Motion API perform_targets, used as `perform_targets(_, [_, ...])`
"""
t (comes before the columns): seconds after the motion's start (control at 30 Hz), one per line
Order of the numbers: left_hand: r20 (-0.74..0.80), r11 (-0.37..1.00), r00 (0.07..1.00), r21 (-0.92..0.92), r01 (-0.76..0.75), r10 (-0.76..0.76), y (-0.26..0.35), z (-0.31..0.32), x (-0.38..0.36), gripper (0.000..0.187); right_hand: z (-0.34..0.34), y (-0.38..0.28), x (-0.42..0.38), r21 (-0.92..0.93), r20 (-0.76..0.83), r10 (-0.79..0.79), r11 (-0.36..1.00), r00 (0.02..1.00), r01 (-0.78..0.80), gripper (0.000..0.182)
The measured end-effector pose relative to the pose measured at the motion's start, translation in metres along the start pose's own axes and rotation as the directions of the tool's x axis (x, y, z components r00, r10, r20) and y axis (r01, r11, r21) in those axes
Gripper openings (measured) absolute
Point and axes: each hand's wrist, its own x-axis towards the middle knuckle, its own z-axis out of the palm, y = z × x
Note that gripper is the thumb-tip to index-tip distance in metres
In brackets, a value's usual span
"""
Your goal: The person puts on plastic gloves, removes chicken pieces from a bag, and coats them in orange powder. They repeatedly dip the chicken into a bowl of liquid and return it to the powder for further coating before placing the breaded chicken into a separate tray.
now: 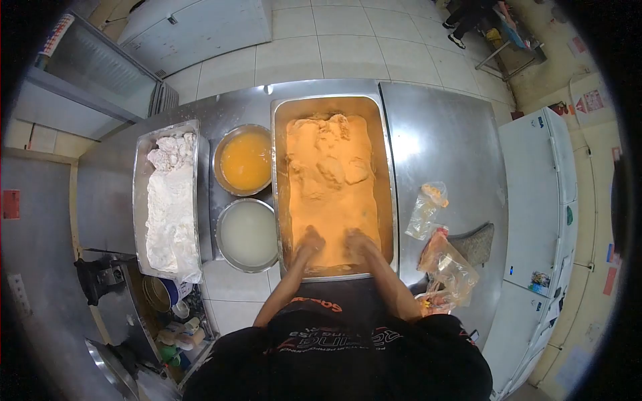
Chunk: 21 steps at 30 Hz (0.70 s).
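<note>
My left hand point(309, 244) and my right hand point(360, 245) are both in the near end of a deep metal tray point(390, 220). Orange powder point(332, 207) fills this tray, smooth in the middle and lumpy toward the far end, where coated pieces show under the surface. The powder and blur hide the fingers of both hands, so I cannot make out whether they hold anything. Left of the tray stand a bowl of orange liquid point(245, 159) and a bowl of cloudy pale liquid point(247, 235).
A second metal tray point(138, 200) holds white flour point(170, 214) and floured pieces at the left. Plastic bags point(449, 264) and a grey-brown packet point(473, 244) lie on the steel table point(441, 140). White refrigerators point(535, 194) stand at the right. Another person point(468, 17) is at the far right.
</note>
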Motion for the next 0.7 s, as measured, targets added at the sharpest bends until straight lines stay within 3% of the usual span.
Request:
perform_targets(0.03, [0.093, 0.606, 0.890, -0.763, -0.224, 0.447, -0.020, 0.010, 0.016, 0.016, 0.011, -0.006, 0.021, 0.055, -0.010, -0.030, 0.998, 0.999, 0.031, 0.028])
perform_targets(0.07, [0.274, 0.455, 0.838, -0.890, 0.034, 0.472, -0.039, 0.001, 0.030, 0.015, 0.017, -0.015, 0.040, 0.123, -0.026, -0.049, 0.991, 0.998, 0.052, 0.028])
perform_targets(0.13, [0.493, 0.359, 0.869, -0.818, 0.449, 0.037, -0.090, 0.000, 0.058, 0.016, -0.005, -0.034, 0.075, 0.363, -0.160, -0.017, 0.929, 0.987, 0.075, 0.028])
perform_targets(0.17, [0.505, 0.291, 0.854, -0.803, 0.519, -0.130, -0.117, 0.005, 0.074, 0.018, -0.032, -0.044, 0.085, 0.466, -0.244, 0.001, 0.877, 0.970, 0.116, 0.028])
perform_targets(0.23, [0.467, 0.221, 0.816, -0.804, 0.552, -0.339, -0.165, 0.023, 0.108, 0.024, -0.116, -0.073, 0.082, 0.467, -0.394, -0.006, 0.860, 0.919, 0.206, 0.029])
perform_targets(0.3, [0.458, 0.181, 0.794, -0.810, 0.558, -0.401, -0.197, 0.048, 0.143, 0.030, -0.183, -0.096, 0.089, 0.382, -0.412, -0.026, 0.902, 0.911, 0.199, 0.039])
perform_targets(0.33, [0.504, 0.115, 0.761, -0.798, 0.591, -0.408, -0.201, 0.070, 0.159, 0.044, -0.212, -0.106, 0.098, 0.337, -0.401, -0.038, 0.923, 0.915, 0.186, 0.050])
perform_targets(0.37, [0.489, 0.123, 0.767, -0.805, 0.580, -0.416, -0.208, 0.075, 0.173, 0.044, -0.203, -0.105, 0.129, 0.338, -0.417, -0.037, 0.921, 0.908, 0.193, 0.050])
perform_targets(0.4, [0.507, 0.161, 0.748, -0.772, 0.615, -0.428, -0.219, 0.077, 0.194, 0.046, -0.182, -0.103, 0.178, 0.180, -0.656, -0.097, 0.943, 0.748, 0.280, 0.057])
perform_targets(0.47, [0.515, 0.193, 0.727, -0.740, 0.645, -0.454, -0.232, 0.068, 0.228, 0.050, -0.192, -0.120, 0.221, 0.015, -0.828, -0.154, 0.955, 0.539, 0.297, 0.064])
perform_targets(0.5, [0.571, 0.192, 0.716, -0.712, 0.675, -0.401, -0.235, 0.058, 0.234, 0.053, -0.197, -0.126, 0.234, 0.011, -0.833, -0.160, 0.952, 0.529, 0.305, 0.064])
perform_targets(0.53, [0.624, 0.195, 0.701, -0.683, 0.704, -0.346, -0.233, 0.057, 0.239, 0.056, -0.201, -0.132, 0.243, 0.134, -0.648, -0.159, 0.939, 0.745, 0.317, 0.063])
perform_targets(0.57, [0.640, 0.240, 0.711, -0.671, 0.702, -0.291, -0.226, 0.065, 0.240, 0.057, -0.203, -0.138, 0.245, 0.258, -0.399, -0.168, 0.923, 0.902, 0.286, 0.061])
perform_targets(0.6, [0.644, 0.304, 0.740, -0.678, 0.670, -0.195, -0.220, 0.071, 0.232, 0.058, -0.199, -0.139, 0.249, 0.296, -0.238, -0.192, 0.919, 0.952, 0.259, 0.063])
perform_targets(0.63, [0.625, 0.394, 0.780, -0.708, 0.587, -0.038, -0.210, 0.092, 0.226, 0.059, -0.190, -0.132, 0.247, 0.299, -0.219, -0.183, 0.923, 0.959, 0.244, 0.063])
perform_targets(0.7, [0.566, 0.496, 0.789, -0.770, 0.401, 0.240, -0.194, 0.116, 0.214, 0.061, -0.186, -0.125, 0.250, -0.100, 0.066, -0.444, 0.888, 0.893, 0.449, 0.065])
